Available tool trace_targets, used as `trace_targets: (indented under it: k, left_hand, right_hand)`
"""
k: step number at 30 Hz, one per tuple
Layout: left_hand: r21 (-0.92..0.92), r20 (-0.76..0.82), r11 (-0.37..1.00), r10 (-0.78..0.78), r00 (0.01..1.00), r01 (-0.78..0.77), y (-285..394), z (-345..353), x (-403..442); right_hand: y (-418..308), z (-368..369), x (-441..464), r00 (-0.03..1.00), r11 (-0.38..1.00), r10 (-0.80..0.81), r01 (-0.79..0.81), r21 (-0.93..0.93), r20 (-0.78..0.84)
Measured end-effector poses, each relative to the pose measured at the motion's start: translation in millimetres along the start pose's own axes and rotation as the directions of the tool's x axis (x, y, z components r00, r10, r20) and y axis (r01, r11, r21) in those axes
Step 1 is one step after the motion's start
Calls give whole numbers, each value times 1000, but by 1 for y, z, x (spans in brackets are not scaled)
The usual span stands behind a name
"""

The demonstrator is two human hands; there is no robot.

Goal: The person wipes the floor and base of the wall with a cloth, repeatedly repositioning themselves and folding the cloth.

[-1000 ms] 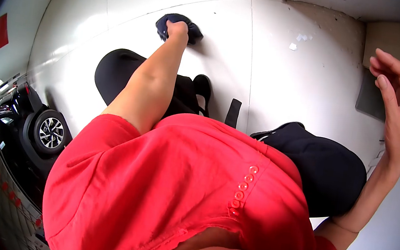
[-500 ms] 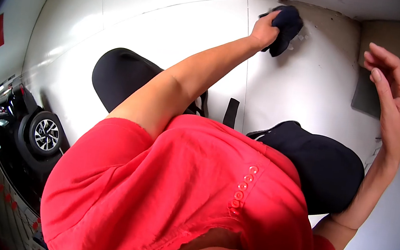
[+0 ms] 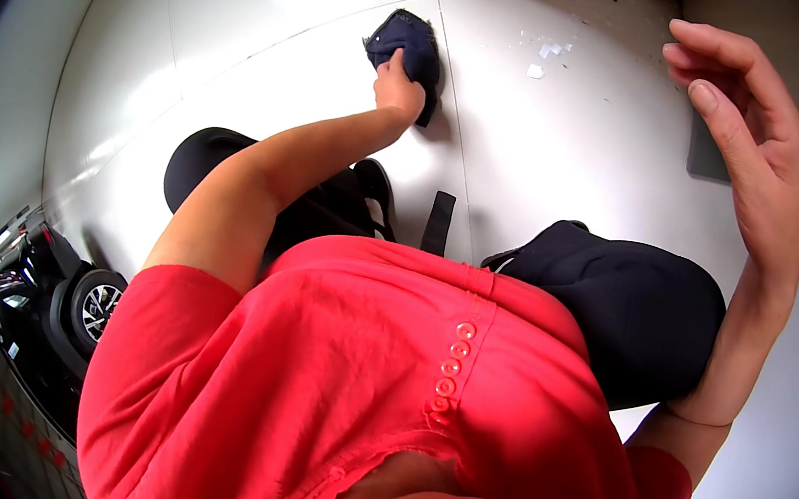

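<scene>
The person is low over a pale, shiny floor point(image 3: 285, 83), in a red shirt point(image 3: 337, 342) and dark trousers point(image 3: 629, 305), with the knees spread to either side. Over there, out past the left knee, the left hand point(image 3: 398, 96) has hold of a dark blue cloth point(image 3: 418, 50). One finger lies out along the top of the bunched fabric; how the others grip it I can't make out. The cloth rests on the floor beside a thin seam, its far edge ragged.

The right hand point(image 3: 761, 146) is up in the air with nothing in it, the fingers loosely curved and the thumb standing well apart from them. A flat grey piece point(image 3: 711, 149) shows partly behind it.

Some small white scraps point(image 3: 536, 71) lie on the floor between the cloth and the right hand, apart from both. Nearer the body, a black strip point(image 3: 438, 222) lies between the knees. Off to the person's left I can see a black car point(image 3: 28, 347), one wheel point(image 3: 97, 306) facing us.
</scene>
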State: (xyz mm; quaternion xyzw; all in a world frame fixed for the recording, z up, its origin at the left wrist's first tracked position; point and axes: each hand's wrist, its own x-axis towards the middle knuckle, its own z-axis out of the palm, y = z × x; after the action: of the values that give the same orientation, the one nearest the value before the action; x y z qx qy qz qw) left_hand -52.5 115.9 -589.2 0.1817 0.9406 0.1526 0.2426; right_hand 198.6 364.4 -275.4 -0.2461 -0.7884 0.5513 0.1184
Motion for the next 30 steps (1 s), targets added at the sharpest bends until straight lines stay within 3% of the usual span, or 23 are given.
trace_targets:
  k: [7, 9, 11, 13, 15, 17, 19, 21, 23, 26, 27, 30]
  left_hand:
    - [-132, 124, 988, 98, 987, -82, 101, 57, -35]
    - [-238, 213, 945, 278, 937, -226, 138, 79, -19]
    - [-408, 335, 883, 382, 861, -233, 172, 113, 24]
    - [-434, 177, 811, 503, 846, -392, 202, 112, 39]
    - [-621, 158, 679, 597, 786, -391, 212, 105, 52]
    - [-589, -16, 542, 734, 679, -599, 216, 45, 22]
    - [-620, 69, 515, 788, 612, -592, 201, -4, -3]
    - [-565, 30, 554, 755, 655, -612, 151, 8, 3]
    - [-557, 145, 625, 721, 677, -547, 106, -5, -5]
    - [-253, 305, 878, 470, 828, -406, 20, 10, -2]
    - [-140, 335, 930, 367, 868, -339, 14, 5, -8]
    - [-43, 378, 940, 330, 865, -340, 23, 12, -16]
  right_hand:
    - [2, -7, 0, 997, 1000, -18, 19, 20, -70]
    - [1, -6, -3, 998, 999, -14, 16, 31, -56]
    - [0, -4, -5, 998, 999, 1, 1, 38, -58]
    - [-1, -6, -6, 997, 999, 16, -13, 31, -75]
    - [1, -9, -6, 995, 1000, 10, -9, 15, -95]
    - [5, -5, -3, 982, 994, 15, 6, 109, -187]
    - [3, -2, 0, 958, 980, 26, 33, 198, -284]
    - [-4, 0, 2, 954, 978, 59, 4, 208, -295]
    - [-8, 0, 3, 961, 980, 63, -8, 198, -271]
    - [-14, 5, 0, 973, 989, 14, 20, 144, -229]
    - [-13, 4, -1, 975, 992, -8, 36, 122, -221]
    - [-6, 2, -4, 976, 988, -57, 87, 132, -211]
